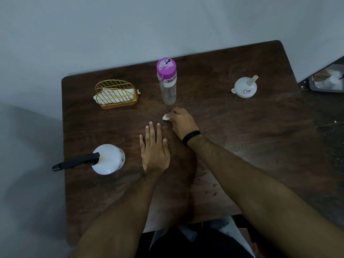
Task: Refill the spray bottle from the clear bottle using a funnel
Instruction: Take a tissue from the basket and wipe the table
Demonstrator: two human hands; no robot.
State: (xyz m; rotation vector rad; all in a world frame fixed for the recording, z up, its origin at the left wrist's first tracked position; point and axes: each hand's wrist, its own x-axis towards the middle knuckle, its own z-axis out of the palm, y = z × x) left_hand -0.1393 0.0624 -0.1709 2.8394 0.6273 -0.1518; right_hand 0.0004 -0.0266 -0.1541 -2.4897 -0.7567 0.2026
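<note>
A white spray bottle [109, 159] with a black trigger head stands at the table's left, its nozzle pointing left. The clear bottle [167, 86] with a purple cap stands upright at the back centre. A white funnel [245, 87] lies upside down at the back right, spout up. My left hand [154, 148] rests flat on the table, fingers spread, to the right of the spray bottle. My right hand [181, 121] is closed around a small white wad of tissue [166, 117], pressed on the table just in front of the clear bottle.
A gold wire napkin holder [116, 94] with white napkins stands at the back left of the dark wooden table [242, 136]. A wall runs behind the table. A dark tray-like object [327, 79] sits beyond the table's right edge.
</note>
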